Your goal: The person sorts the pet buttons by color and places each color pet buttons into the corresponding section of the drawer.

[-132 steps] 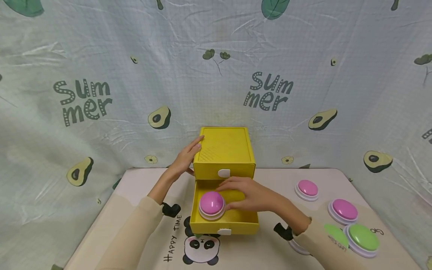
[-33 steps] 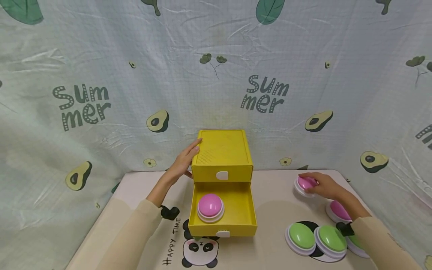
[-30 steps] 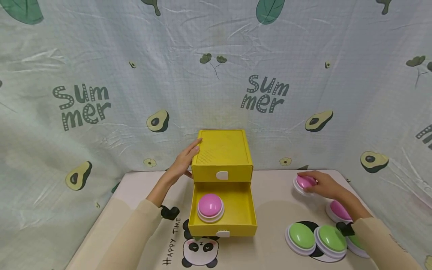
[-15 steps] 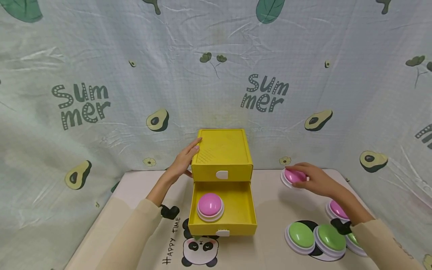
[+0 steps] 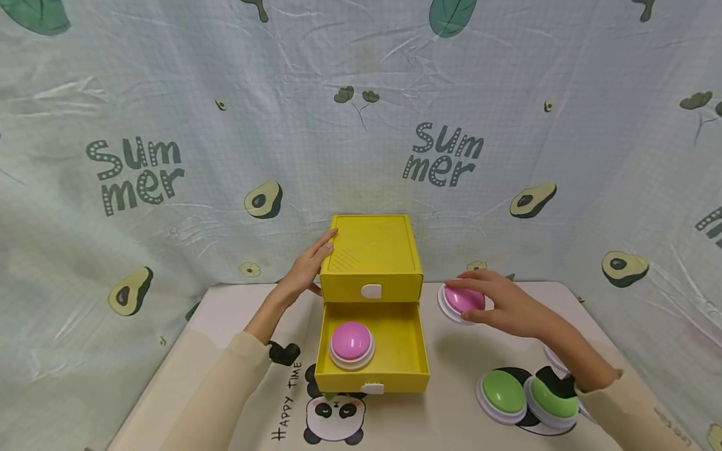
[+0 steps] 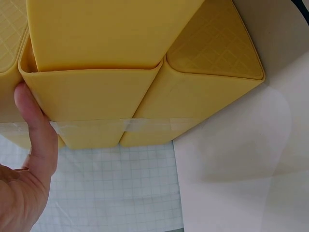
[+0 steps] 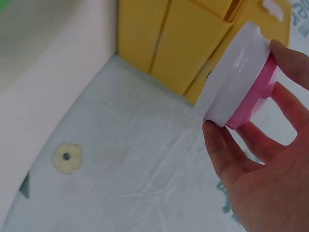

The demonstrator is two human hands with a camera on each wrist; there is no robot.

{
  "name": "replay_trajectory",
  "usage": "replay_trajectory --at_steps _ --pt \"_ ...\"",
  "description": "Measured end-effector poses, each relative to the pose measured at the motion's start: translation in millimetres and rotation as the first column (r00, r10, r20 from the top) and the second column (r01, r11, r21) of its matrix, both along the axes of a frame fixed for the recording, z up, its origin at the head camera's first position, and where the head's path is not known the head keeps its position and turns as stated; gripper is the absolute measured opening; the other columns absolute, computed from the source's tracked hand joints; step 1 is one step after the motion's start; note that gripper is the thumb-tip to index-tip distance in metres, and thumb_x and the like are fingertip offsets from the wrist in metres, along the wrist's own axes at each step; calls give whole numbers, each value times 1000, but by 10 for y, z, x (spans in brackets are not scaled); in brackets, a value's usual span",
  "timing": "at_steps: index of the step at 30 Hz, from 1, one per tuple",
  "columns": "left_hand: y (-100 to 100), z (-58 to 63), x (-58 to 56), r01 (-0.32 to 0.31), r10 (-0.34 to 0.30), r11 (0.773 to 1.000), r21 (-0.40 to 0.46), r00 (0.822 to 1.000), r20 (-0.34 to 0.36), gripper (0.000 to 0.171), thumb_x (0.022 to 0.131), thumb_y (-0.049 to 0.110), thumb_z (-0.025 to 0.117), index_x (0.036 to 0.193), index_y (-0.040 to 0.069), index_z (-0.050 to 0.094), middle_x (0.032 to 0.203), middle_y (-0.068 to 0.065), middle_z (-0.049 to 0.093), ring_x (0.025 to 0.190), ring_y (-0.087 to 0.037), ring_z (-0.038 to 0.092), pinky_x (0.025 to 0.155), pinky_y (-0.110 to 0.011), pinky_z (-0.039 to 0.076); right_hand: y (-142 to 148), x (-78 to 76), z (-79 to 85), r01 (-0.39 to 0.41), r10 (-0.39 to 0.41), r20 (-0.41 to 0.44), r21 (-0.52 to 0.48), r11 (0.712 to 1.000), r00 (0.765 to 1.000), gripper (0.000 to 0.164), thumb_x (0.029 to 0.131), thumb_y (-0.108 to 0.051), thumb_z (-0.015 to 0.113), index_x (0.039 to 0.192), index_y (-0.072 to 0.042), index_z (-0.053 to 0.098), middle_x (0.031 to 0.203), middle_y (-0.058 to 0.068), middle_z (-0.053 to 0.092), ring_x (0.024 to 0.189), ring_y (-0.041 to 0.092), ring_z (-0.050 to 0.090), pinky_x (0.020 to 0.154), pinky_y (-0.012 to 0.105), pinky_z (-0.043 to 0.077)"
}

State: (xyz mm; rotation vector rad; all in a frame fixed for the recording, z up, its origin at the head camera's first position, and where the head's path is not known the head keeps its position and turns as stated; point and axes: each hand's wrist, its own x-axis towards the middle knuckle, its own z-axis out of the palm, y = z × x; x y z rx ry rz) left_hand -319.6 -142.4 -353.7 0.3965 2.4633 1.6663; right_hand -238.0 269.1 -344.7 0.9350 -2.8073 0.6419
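Note:
My right hand (image 5: 507, 307) grips a pink push button (image 5: 464, 298) with a white base, lifted above the table to the right of a yellow drawer unit (image 5: 372, 244). In the right wrist view thumb and fingers hold the tilted button (image 7: 236, 77) round its rim. The unit's lower drawer (image 5: 397, 351) is pulled out, and another pink button (image 5: 351, 341) sits in its left half. My left hand (image 5: 304, 266) rests along the unit's left side, fingertips at the top edge; the left wrist view shows a thumb (image 6: 36, 121) against the yellow wall.
Two green push buttons (image 5: 504, 392) lie at the front right of the table (image 5: 451, 376). My right sleeve mostly covers further buttons, of which white rims (image 5: 555, 360) show. A patterned curtain (image 5: 361, 156) hangs close behind the drawer unit.
My right hand let go of the button in the drawer, went to the far right and took the rear pink button. It has since carried that button left towards the unit. The left hand stays put.

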Motion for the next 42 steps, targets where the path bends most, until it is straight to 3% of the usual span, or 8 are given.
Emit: replay_trajectory --at_steps 7,13,25,30,37,40,42 --pt "-22 -148 -116 -11 12 1000 9 1000 -26 58 110 54 34 165 41 21 169 -13 30 120 -47 61 62 -47 64 -264 139 93 -78 78 6 -13 997 997 51 91 -32 79 140 -27 64 141 7 62 127 32 58 97 54 59" --pt "-28 -159 -111 -20 20 1000 2 999 -43 58 108 59 35 163 45 23 169 -12 30 116 -45 63 62 -46 64 -456 193 95 -145 146 33 -19 989 989 50 93 -33 76 141 -33 62 146 2 58 133 30 56 103 54 56" --pt "-28 -166 -135 -15 16 1000 19 1000 -17 57 109 56 34 164 44 23 166 -15 35 117 -46 63 61 -47 63 -863 165 7 -215 218 102 -47 976 971 50 93 -33 76 141 -32 62 144 -4 59 134 22 54 110 51 52" --pt "-13 -97 -97 1 -1 1000 31 1000 13 57 111 48 34 166 37 21 165 -19 35 120 -49 63 62 -50 64 -982 158 -46 -184 187 123 -36 982 975 47 93 -32 76 137 -30 63 141 -2 60 132 22 55 109 51 52" --pt "38 163 141 8 -8 1000 0 1000 2 57 112 41 35 167 28 23 163 -22 37 117 -46 64 66 -47 64 -1044 127 -151 -180 180 61 -1 984 982 46 91 -30 79 134 -27 65 138 0 62 127 22 57 106 49 54" --pt "34 177 165 5 -5 1000 1 1000 0 57 112 42 35 166 29 23 164 -22 36 116 -46 64 65 -46 64 -1062 109 -199 -173 172 69 7 985 983 45 91 -28 79 133 -26 65 138 2 61 126 23 58 106 49 54" --pt "7 72 87 -1 1 1000 9 1000 -8 57 111 47 36 166 34 24 164 -20 36 117 -46 64 64 -47 64 -1077 111 -224 -159 157 92 8 987 983 45 91 -27 79 133 -27 65 139 3 61 126 24 58 106 49 54"
